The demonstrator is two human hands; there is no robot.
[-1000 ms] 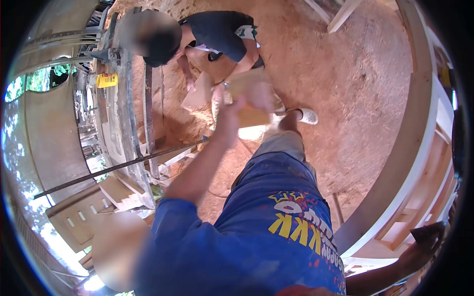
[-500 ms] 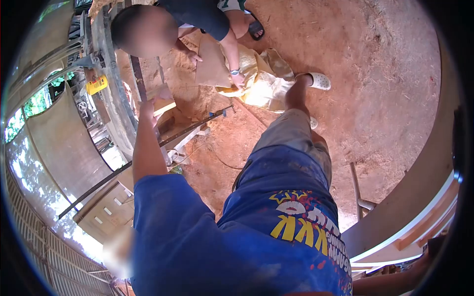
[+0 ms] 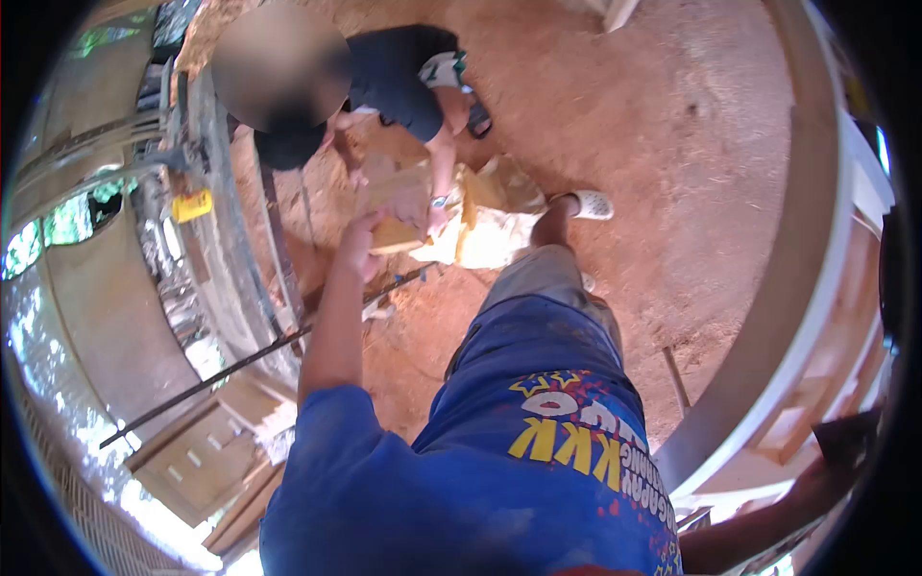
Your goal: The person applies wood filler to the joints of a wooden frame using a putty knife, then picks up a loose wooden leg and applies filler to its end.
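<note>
My left hand (image 3: 359, 246) is closed on the near end of a short piece of wood (image 3: 396, 234) with a pale cut edge. I hold it out in front, over the place where a crouching person works. That person's hand (image 3: 437, 223), with a watch at the wrist, rests by a yellowish-white sack (image 3: 495, 230) on the ground. A brown board lies partly hidden behind my piece of wood. At the lower right edge my right hand (image 3: 841, 470) is in shadow beside a dark flat shape; its fingers cannot be made out.
A long metal bar clamp (image 3: 259, 344) crosses on the left, near a wooden bench beam (image 3: 226, 206) with a yellow object (image 3: 191, 205). A large curved wooden panel (image 3: 759, 384) stands on the right. A stick (image 3: 677, 379) lies on the dirt floor.
My left hand has carried the piece of wood rightward from beside the bench to the crouching person's hands and sack. The view has shifted, showing more of the curved panel.
</note>
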